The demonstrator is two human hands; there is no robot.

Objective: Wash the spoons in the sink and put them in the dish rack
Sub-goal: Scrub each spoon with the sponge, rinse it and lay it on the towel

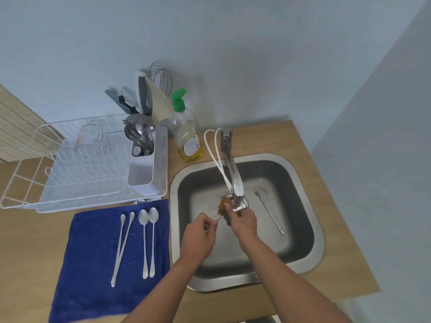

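Note:
Over the steel sink [310,220], my left hand [198,238] pinches the thin handle of a spoon whose bowl is hidden behind a yellow-brown sponge [225,205]. My right hand [243,223] grips that sponge just under the faucet spout [235,180]. Another long spoon [270,213] lies on the sink floor to the right. Several long-handled spoons [145,241] lie side by side on a blue towel [93,264] left of the sink. The white wire dish rack [88,173] stands behind the towel.
The rack's cutlery holder [142,141] carries several utensils. A dish soap bottle [187,134] with a green cap stands behind the sink's left corner, next to a whisk and a cutting board. Wooden counter surrounds the sink; walls close in behind and to the right.

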